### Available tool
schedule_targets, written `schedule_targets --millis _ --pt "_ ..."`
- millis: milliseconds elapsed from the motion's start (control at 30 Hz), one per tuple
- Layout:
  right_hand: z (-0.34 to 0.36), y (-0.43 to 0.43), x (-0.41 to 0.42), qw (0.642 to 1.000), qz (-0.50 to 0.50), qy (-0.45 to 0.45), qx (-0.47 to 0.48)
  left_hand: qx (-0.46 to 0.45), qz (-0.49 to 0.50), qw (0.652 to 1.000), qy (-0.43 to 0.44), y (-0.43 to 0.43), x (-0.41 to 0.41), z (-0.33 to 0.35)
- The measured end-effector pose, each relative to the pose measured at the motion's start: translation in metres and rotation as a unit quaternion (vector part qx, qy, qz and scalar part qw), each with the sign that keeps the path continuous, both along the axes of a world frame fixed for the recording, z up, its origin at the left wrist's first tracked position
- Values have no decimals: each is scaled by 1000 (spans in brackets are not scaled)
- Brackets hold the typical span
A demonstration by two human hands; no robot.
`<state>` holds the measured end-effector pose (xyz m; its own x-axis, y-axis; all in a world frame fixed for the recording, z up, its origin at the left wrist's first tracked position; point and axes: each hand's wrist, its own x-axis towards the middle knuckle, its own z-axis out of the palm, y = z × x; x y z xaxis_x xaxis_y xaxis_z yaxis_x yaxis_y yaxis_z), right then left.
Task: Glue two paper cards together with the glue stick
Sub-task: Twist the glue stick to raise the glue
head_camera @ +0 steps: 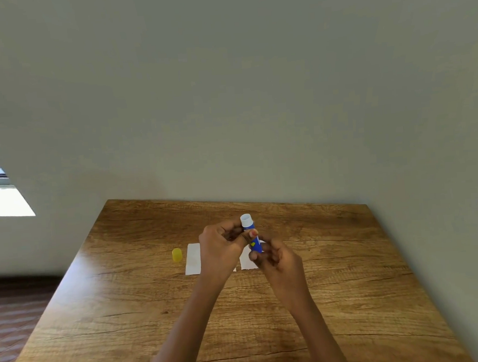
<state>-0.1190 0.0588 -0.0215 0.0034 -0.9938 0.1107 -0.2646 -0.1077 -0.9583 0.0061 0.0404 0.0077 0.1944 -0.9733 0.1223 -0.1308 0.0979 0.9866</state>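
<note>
blue glue stick [252, 237], uncapped, gripped by left hand [222, 245] and right hand [275, 258]; twist base gently, raising little glue.

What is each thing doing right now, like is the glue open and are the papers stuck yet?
glue stick: uncapped, held upright above the table in both hands.
yellow cap: off, standing on the table left of the cards.
left card: flat on the table, not joined.
right card: flat, apart from the other, partly hidden.
left hand: gripping the upper tube.
right hand: gripping the base.
</note>
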Motion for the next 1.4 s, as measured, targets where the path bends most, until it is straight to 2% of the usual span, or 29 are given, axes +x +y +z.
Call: schedule_targets --millis 233,333,567,700,1000,1100,1300,1400 --pt "-1 0 4 993 -97 -68 -15 -1 -2 1000 -10 0 -4 0" --pt "-2 -1 3 992 -90 -81 -15 -5 -5 1000 -13 1 -4 1" --pt "0 0 -4 999 0 -18 -30 -8 -3 1000 -14 1 -2 2" --pt "3 0 -5 999 14 -38 -19 -4 4 1000 -7 0 -1 2" --pt "0 -1 2 996 -75 -47 -26 -13 -20 1000 -16 3 -6 5" --pt "-1 -3 -5 996 -52 -66 -12 -19 -26 999 -22 3 -5 5" --pt "2 -7 -19 994 85 -52 54 -19 -31 999 -36 2 -6 3" --pt "1 -6 -22 995 86 -25 52 -18 -28 999 -41 3 -8 2"
